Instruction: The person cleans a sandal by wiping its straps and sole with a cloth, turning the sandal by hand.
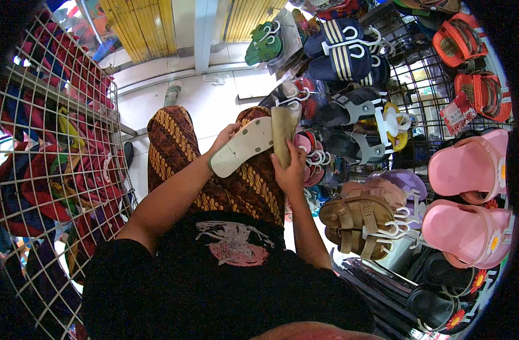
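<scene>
"Holding what over our lap, pls?"

"Our L hand (231,133) grips the edge of a cream sole (240,148), grey dots up, just off ctr of view toward 11 o'clk. Our R hand (290,165) is closed round the lower end of an olive-tan piece (282,131), approx 1 o'clk from ctr."

"Which way do they pt?"

"Sole's long axis runs 8 to 2 o'clk. Olive-tan pc stands nearly 12 to 6, just beside the sole's 2 o'clk end; can't tell if they touch. Both lie above our patterned trousers (171,150)."

"Any labels or writing we can see?"

"Red-&-white tag (459,113) btwn 2 & 3 o'clk, by the red sandals (486,99); it's printed, but too small for us to read. Navy slides (322,42) at 1 o'clk have pale stripes. Our black shirt (174,283), 6 to 7 o'clk, has a grey-&-red graphic (234,243)."
</scene>
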Demonstrator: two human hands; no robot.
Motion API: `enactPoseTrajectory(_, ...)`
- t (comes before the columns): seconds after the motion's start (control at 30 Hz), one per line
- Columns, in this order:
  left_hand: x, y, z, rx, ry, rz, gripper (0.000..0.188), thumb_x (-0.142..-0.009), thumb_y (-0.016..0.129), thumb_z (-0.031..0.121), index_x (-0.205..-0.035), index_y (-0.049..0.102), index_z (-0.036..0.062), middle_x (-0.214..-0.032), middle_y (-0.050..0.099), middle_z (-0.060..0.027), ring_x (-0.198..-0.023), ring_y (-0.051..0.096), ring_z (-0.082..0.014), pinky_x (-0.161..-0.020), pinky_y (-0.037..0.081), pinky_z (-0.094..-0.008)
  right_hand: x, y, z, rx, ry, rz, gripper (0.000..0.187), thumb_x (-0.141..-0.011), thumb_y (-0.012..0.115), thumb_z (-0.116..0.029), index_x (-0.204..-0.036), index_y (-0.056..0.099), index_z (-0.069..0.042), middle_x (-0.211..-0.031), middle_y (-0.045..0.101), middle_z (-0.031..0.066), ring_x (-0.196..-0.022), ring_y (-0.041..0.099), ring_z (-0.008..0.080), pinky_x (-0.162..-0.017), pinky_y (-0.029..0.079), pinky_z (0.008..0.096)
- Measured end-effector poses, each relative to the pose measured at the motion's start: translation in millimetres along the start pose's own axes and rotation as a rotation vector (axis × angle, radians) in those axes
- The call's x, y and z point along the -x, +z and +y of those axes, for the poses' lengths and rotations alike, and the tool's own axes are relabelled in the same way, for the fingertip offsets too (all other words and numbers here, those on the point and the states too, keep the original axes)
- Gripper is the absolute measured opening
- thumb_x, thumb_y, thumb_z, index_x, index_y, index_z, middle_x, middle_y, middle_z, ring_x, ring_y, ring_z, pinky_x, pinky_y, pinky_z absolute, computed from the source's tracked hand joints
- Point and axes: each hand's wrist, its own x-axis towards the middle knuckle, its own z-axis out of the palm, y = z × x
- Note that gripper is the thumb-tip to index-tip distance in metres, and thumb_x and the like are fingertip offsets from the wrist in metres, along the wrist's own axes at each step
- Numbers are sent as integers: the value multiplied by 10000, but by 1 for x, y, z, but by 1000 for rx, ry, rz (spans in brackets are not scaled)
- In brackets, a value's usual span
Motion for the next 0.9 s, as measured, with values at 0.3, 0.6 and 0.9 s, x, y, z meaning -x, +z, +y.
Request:
enactPoseTrajectory(0.3,-3,-1,-1,-19,-24,-59,486,-1009,421,399,-1269,581,21,-1035,715,-173,-820,741,-284,-717,643,-387,10,4,-6,-6,-171,-54,655,-741,827,-240,-1345,585,-165,-1298,466,191,-1170,533,381,-979,469,464)
enactPoseTrajectory(0.6,-9,-4,-4,40,0,-104,520,-992,428,413,-1261,586,-3,-1031,711,-190,-814,742,-287,-693,642,-389,3,-3,-3,14,-108,-90,604,-788,798,-246,-1323,563,-94,-1302,482,206,-1148,539,388,-971,464,472)
enactPoseTrajectory(0.9,-40,-31,-16,-55,147,-190,507,-975,461,403,-1262,594,6,-1064,711,-181,-857,737,-291,-743,632,-381,12,-6,-3,8,-222,-160,619,-792,802,-242,-1353,555,-162,-1288,481,188,-1170,540,382,-961,477,465)
